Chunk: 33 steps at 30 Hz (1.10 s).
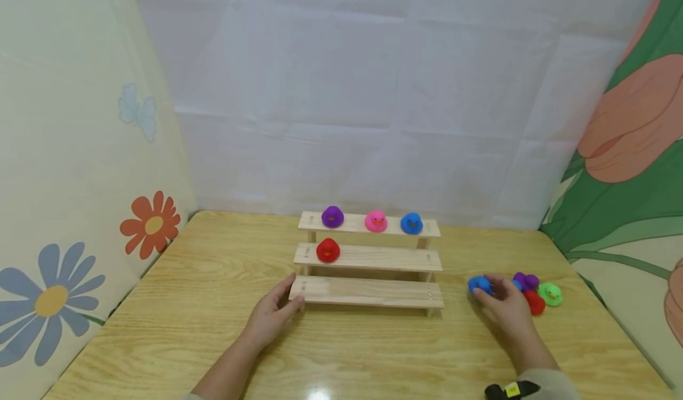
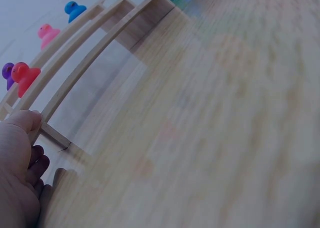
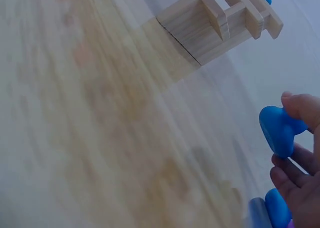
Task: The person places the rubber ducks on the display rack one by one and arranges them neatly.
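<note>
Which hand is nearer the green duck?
Right. The right hand holds a blue duck, a little left of the green duck; the left hand holds the left end of the bottom shelf.

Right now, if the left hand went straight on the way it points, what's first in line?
The bottom shelf, most likely: the left hand is at its left end. Beyond that, roughly in line, the red duck on the middle shelf, though depth is unclear.
</note>
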### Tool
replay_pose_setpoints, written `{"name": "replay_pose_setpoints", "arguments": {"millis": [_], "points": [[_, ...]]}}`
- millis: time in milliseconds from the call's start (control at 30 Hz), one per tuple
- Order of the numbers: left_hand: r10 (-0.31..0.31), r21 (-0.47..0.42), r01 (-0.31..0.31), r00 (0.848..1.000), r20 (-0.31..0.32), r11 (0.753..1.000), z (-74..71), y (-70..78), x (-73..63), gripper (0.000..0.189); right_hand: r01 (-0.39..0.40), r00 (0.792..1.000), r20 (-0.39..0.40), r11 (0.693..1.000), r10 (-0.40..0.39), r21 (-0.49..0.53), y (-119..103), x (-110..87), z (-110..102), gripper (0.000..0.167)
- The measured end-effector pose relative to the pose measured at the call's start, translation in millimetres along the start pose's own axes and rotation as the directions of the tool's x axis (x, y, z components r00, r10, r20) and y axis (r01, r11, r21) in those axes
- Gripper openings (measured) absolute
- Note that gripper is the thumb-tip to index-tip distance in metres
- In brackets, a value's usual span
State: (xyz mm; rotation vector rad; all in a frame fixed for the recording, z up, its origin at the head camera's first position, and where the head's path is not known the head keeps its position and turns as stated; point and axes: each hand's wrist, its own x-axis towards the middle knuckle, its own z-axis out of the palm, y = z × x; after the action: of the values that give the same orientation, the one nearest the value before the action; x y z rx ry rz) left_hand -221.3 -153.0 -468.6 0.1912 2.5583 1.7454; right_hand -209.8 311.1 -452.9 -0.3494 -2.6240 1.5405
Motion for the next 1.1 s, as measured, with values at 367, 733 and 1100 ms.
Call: {"name": "replay_pose_setpoints", "arguments": {"millis": [367,733,1100], "points": [[-0.002,-0.008,0.002,1.0,0.001,1.0,0.1,-0.5,-0.1,0.068,0.053,0.999,-0.009,0.997,-0.054,-0.055,-16,-0.8,0,0.065],[0.004,-0.009,-0.004,1.0,-0.002,1.0,-0.3,-0.1,-0.4,0.065,0.099,0.995,-0.028,0.994,-0.1,-0.049,-37,1.4,1,0.065],[-0.008,-0.017,0.008,1.0,0.001,1.0,0.6,-0.7,-0.1,0.067,0.13,0.991,-0.012,0.991,-0.13,-0.02,-59,1.8,9,0.06]]}}
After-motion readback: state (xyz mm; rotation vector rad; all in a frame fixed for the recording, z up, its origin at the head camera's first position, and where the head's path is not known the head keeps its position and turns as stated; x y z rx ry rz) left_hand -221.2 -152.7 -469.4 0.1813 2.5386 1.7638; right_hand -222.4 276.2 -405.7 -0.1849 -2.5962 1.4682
